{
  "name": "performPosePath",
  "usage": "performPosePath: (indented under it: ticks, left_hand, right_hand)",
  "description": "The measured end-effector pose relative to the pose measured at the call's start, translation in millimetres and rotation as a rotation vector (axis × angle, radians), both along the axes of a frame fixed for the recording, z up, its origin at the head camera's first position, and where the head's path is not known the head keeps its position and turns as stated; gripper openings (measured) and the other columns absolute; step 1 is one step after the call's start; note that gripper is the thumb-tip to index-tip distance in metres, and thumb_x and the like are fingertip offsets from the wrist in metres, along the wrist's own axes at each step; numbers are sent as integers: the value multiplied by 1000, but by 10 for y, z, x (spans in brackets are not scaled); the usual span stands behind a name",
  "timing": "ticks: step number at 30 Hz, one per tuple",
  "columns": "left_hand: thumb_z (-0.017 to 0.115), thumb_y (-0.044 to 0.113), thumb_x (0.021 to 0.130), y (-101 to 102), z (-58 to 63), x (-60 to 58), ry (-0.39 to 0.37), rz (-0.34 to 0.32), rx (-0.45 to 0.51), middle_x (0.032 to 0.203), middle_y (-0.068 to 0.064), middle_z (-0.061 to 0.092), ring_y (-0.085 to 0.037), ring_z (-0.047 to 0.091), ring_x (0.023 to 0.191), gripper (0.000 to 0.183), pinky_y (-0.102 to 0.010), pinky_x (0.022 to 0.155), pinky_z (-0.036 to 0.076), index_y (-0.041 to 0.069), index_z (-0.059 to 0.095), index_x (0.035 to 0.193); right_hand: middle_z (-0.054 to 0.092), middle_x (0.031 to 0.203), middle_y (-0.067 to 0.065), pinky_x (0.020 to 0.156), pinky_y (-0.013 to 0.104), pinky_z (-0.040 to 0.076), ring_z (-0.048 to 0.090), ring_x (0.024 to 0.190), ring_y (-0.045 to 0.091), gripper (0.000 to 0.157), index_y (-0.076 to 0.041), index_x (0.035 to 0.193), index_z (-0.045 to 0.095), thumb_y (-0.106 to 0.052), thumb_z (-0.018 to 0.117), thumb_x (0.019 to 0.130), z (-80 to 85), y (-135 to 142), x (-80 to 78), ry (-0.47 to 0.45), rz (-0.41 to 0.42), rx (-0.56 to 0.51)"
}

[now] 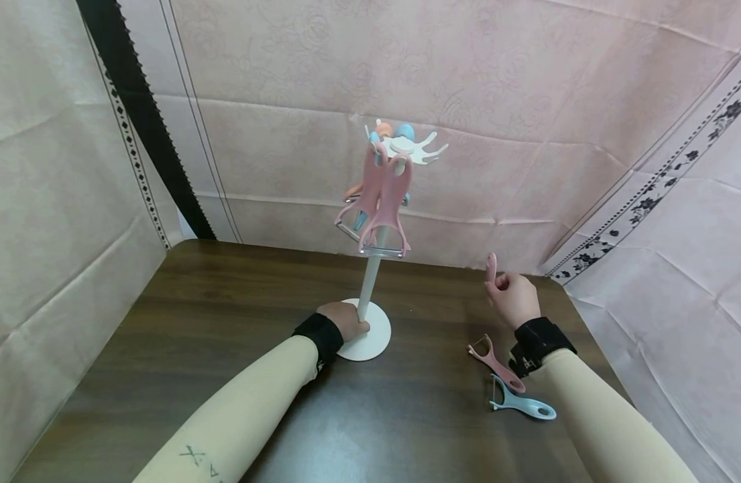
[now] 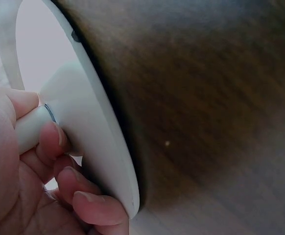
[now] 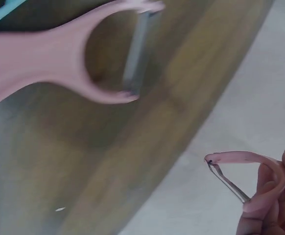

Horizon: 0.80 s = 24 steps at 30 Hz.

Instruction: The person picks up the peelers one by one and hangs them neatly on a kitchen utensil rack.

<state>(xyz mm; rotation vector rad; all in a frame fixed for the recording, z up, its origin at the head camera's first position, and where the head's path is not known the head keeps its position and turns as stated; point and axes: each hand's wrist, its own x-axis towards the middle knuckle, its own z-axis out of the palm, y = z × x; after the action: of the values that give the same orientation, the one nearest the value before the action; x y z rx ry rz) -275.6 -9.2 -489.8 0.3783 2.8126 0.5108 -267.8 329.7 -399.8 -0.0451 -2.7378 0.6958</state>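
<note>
At its foot, the white stand has its pole gripped by my left hand. The left wrist view shows the thumb and fingers curled round the pole, just above the round base. Two pink peelers hang from the stand's white hooked top, with orange and blue pieces partly hidden behind. My right hand is raised near the table's far right corner and pinches a pink peeler; its blade end points away from the fingers in the right wrist view.
On the dark wooden table, a pink peeler lies beside a blue peeler, close to the right forearm. Pale patterned cloth hangs behind and at both sides of the table.
</note>
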Motion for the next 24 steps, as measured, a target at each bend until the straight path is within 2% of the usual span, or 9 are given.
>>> performPosePath:
  ticks: [4, 10, 18, 24]
  left_hand:
    - [60, 40, 88, 4, 25, 18, -6, 1, -3, 69, 1, 61, -19, 56, 64, 34, -34, 65, 46, 8, 72, 86]
    - [60, 40, 89, -2, 95, 67, -15, -2, -7, 69, 0, 62, -19, 57, 65, 35, -35, 66, 46, 7, 73, 87]
    - [60, 39, 90, -6, 110, 66, -11, -8, -15, 65, 1, 60, -18, 56, 63, 35, -33, 65, 46, 8, 71, 80]
    - [60, 40, 90, 10, 87, 44, -14, -8, -16, 65, 1, 60, -18, 56, 63, 35, -33, 64, 45, 8, 71, 81]
  right_hand:
    - [64, 76, 11, 62, 35, 42, 56, 68, 25, 23, -2, 83, 62, -23, 64, 93, 153, -168, -6, 56, 54, -50]
    - [64, 87, 15, 69, 35, 43, 58, 77, 25, 20, 0, 95, 61, -20, 65, 92, 359, -359, -39, 115, 116, -139]
    - [66, 87, 12, 62, 23, 44, 58, 76, 20, 26, -1, 100, 61, -25, 66, 93, 649, -609, -60, 193, 132, -216]
    - [64, 85, 9, 63, 25, 42, 56, 75, 18, 26, -5, 99, 61, -29, 67, 92, 872, -836, 3, 231, 156, -237]
